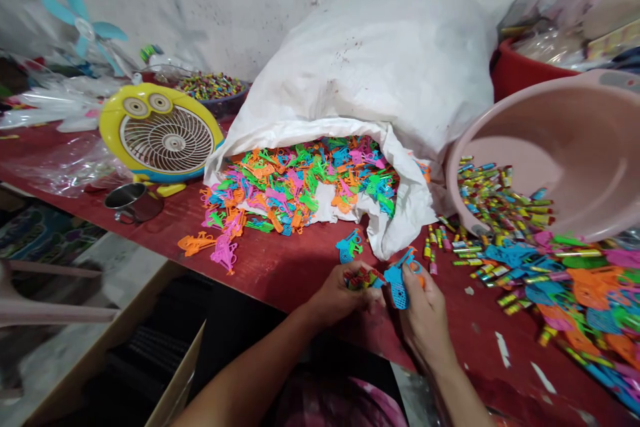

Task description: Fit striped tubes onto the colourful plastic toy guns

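Note:
My left hand (335, 297) is closed around a bunch of small tubes (361, 277) with shiny red, yellow and green wrapping. Close beside it, my right hand (425, 313) pinches a blue plastic toy piece (399, 288) with a mesh-patterned part; an orange bit shows behind its fingers. The two hands nearly meet over the table's front edge. Just beyond them lie a blue and a green plastic piece (346, 248). A white sack (380, 73) spills a heap of orange, green, pink and blue plastic pieces (285, 190) onto the red table (280, 267).
On the right, a tipped pink basin (595, 107) spills wrapped tubes (495, 197) beside a mixed pile of toy pieces (590, 287). A yellow fan (113, 120) and a metal cup (133, 203) stand left. Behind are a tub of tubes (213, 87) and a red tub (525, 73).

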Tool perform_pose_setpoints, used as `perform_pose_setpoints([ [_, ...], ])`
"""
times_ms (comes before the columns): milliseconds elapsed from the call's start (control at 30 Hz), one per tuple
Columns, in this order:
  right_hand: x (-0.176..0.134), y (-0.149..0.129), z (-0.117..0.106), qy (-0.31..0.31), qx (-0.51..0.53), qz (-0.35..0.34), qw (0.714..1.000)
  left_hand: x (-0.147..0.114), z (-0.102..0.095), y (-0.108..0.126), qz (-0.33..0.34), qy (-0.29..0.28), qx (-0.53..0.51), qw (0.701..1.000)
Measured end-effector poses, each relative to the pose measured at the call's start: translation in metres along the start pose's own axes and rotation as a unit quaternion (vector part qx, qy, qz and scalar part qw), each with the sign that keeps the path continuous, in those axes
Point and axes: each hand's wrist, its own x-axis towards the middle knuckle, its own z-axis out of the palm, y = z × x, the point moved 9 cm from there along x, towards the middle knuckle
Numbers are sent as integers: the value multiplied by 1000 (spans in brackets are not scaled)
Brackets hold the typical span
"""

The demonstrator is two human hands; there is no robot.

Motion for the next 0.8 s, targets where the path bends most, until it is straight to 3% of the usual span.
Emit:
perform_pose_setpoints([
  [200,-4,-25,-3,37,-149,-123,980,0,-2,0,11,4,17,1000],
  [367,-2,-8,2,14,-59,-31,998,0,-7,2,45,15,55,997],
  [533,-1,-20,-2,-14,-122,-119,985,0,-5,-1,52,35,56,996],
  [633,0,-13,-4,-27,-90,-98,991,1,-7,-6,43,66,13,997],
  [800,-13,-7,-12,53,-109,-109,987,0,-5,-8,44,54,5,998],
])
